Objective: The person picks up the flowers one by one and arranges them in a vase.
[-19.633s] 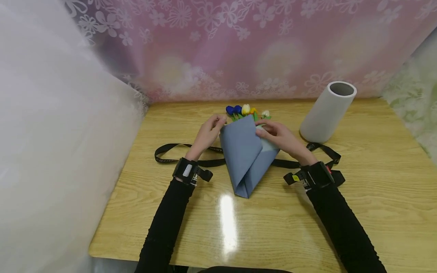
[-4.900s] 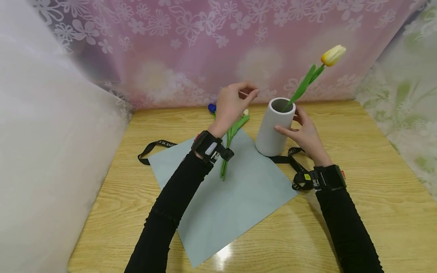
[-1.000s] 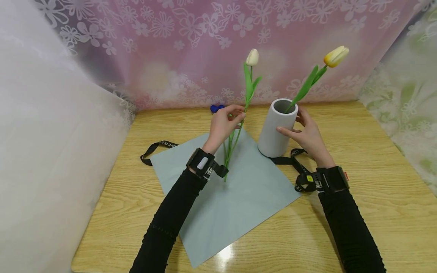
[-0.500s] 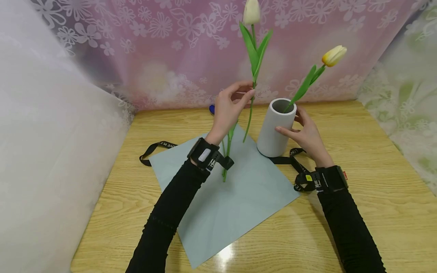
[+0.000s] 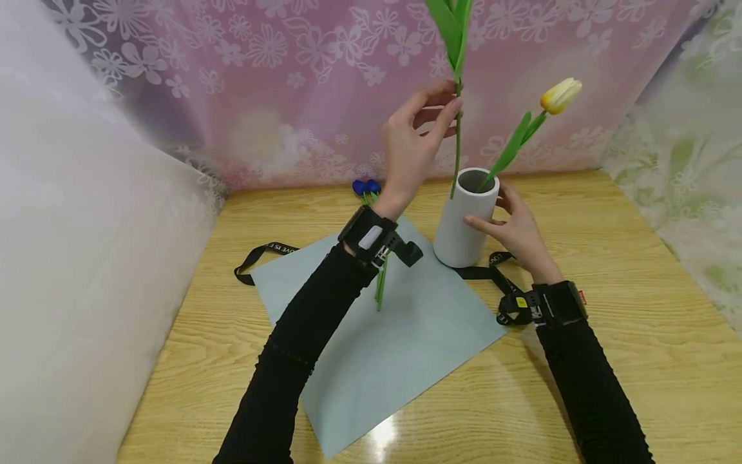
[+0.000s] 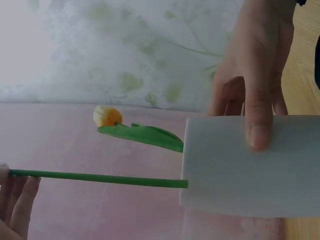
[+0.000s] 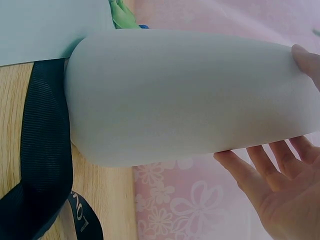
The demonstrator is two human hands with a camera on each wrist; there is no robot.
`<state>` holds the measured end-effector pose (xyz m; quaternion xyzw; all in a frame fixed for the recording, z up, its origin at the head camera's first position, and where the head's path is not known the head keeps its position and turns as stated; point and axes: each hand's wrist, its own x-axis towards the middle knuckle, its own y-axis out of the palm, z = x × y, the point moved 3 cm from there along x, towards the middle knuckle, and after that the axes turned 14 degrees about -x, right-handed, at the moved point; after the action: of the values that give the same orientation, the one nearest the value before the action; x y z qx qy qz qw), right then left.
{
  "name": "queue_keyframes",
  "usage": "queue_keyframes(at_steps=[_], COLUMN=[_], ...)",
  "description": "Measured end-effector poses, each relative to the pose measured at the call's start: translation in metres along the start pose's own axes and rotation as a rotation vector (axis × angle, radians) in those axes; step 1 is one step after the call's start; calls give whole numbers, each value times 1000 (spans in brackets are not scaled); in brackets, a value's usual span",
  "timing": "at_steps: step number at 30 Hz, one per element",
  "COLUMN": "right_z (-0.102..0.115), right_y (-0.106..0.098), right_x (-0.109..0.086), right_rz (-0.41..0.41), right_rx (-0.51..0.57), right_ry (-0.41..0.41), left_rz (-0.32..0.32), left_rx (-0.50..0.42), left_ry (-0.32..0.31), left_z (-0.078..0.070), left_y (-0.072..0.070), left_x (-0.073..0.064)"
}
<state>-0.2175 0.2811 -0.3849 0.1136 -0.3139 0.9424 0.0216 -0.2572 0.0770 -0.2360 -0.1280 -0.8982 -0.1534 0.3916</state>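
My left hand (image 5: 413, 138) pinches the stem of a white tulip (image 5: 458, 32), held upright above the table; its bloom is cut off by the top of the head view. The lower stem end (image 6: 185, 184) overlaps the vase's rim in the left wrist view. My right hand (image 5: 518, 232) grips the white vase (image 5: 460, 229) from the right, thumb in front and fingers behind. A yellow-and-white tulip (image 5: 560, 96) leans right out of the vase's mouth. Two blue tulips (image 5: 373, 187) lie on blue-grey wrapping paper (image 5: 411, 354), partly hidden by my left arm.
The paper is spread over the wooden table (image 5: 626, 361), one corner by the vase's base. A black lettered ribbon (image 5: 246, 264) runs beneath it and comes out on the right, beside the vase and under my right wrist. A pink floral curtain (image 5: 278, 116) hangs behind.
Earlier the flowers lay wrapped; later the paper is flat and the yellow-and-white tulip in the vase. Within the last second my left hand lifted the white tulip up and right to the vase.
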Motion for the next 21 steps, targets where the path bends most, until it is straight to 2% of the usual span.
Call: queue_keyframes(at_steps=[7,12,16,19,21], right_z=[0,1,2,2,3], right_y=[0,1,2,3,3], right_x=[-1,-3,-5,-6,-7], right_rz=[2,2,-1,-9,-10], right_rx=[-10,-9,-15,-24,-23], right_ry=[18,22,20,20,20], left_rz=[2,-5,22,45,47], left_rx=[-14,-22,-20,-7,18], left_ry=[58,70,84,65,12], left_z=[5,7,8,15,22], left_y=[17,19,21,23,23], left_x=[9,11,11,8,5])
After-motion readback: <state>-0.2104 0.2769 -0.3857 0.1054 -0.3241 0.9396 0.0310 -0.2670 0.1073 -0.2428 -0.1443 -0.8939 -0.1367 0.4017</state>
